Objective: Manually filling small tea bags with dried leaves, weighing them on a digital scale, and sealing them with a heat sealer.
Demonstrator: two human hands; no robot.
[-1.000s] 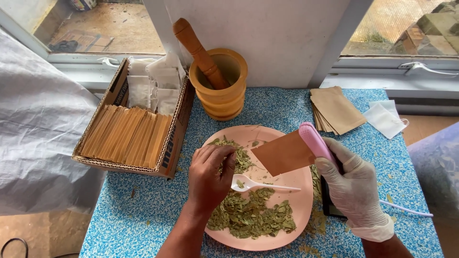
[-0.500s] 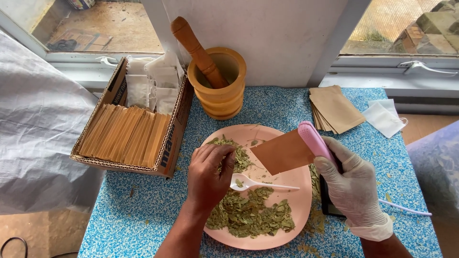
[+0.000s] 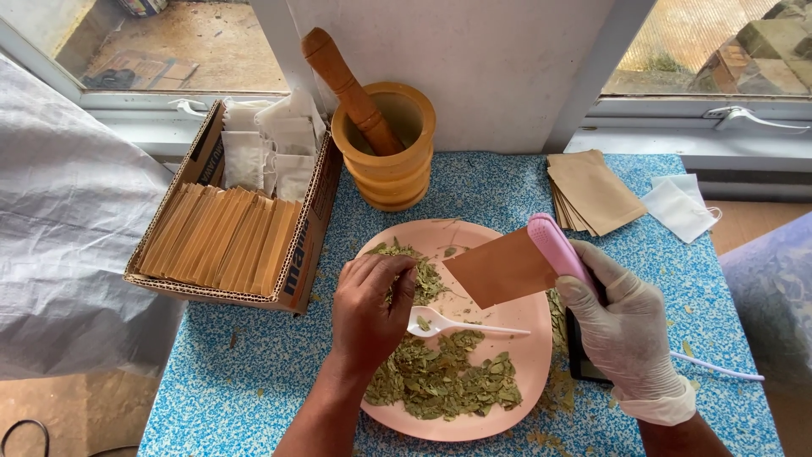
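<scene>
Left hand [image 3: 365, 315]: bare, fingers curled in a pinch over dried green leaves [image 3: 440, 385] on pink plate [image 3: 507, 334] | Right hand [image 3: 624, 326]: gloved, grip closed around pink sealer [image 3: 558, 250] clamping brown paper pouch [image 3: 501, 269] above plate | White spoon [image 3: 448, 323] rests on plate | Step: sealing pouch, judged | Bench [image 3: 254, 398]: blue speckled.

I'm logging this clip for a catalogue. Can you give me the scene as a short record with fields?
Setting: blue speckled table below windows
Left hand: bare, resting on the dried green leaves on a pink plate
Right hand: gloved, gripping a pink handheld sealer closed on a brown paper packet
On plate: white plastic spoon
Behind: wooden mortar with pestle
Left side: cardboard box of brown packets and white bags
Right side: stack of brown packets, white bag
</scene>
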